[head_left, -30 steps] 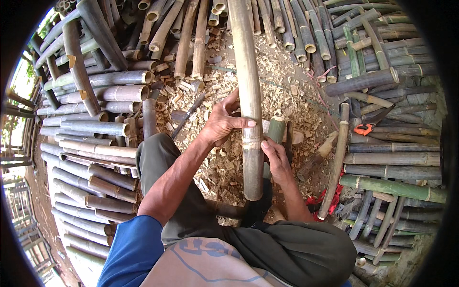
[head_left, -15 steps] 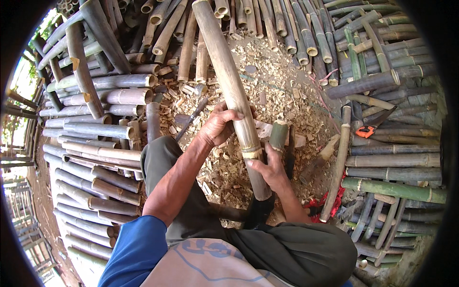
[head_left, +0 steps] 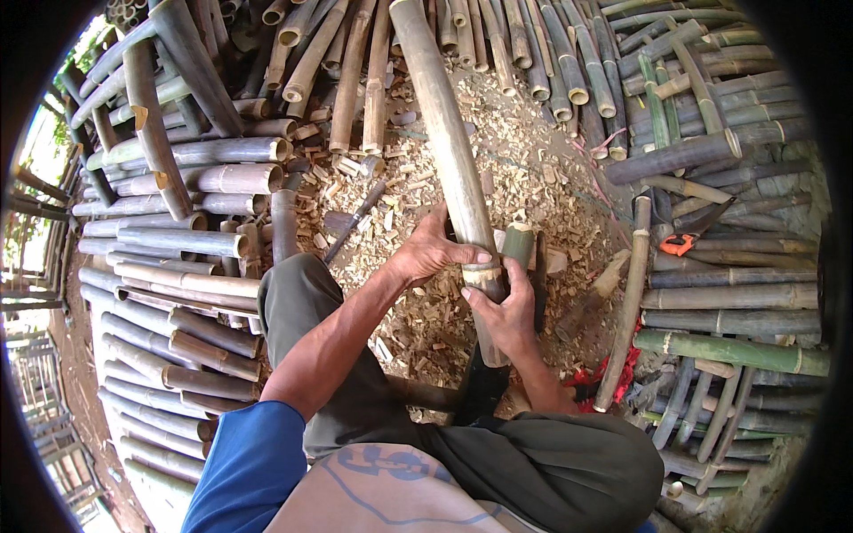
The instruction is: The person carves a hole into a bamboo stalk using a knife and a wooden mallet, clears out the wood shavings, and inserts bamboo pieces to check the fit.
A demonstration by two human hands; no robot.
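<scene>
A thick bamboo pole, pale tan with a ringed joint near its lower part, slants away from me between my knees. My left hand is closed around it from the left, thumb lying across the top just above the joint. Slightly lower, my right hand grips the same pole from the right, its thumb on the near side of the joint. The pole's lower end reaches down to a dark object between my legs. Just beyond my right hand stands a short green bamboo stump.
Wood chips cover the ground. A dark, slim tool lies at left. Stacked bamboo lengths rise on the left, with more bamboo on the right. An orange-handled saw rests there, above a red cloth.
The pole's far end has swung right, and the pole looks turned about its length. My left hand has moved down it, closer to my right hand, which has shifted slightly upward.
</scene>
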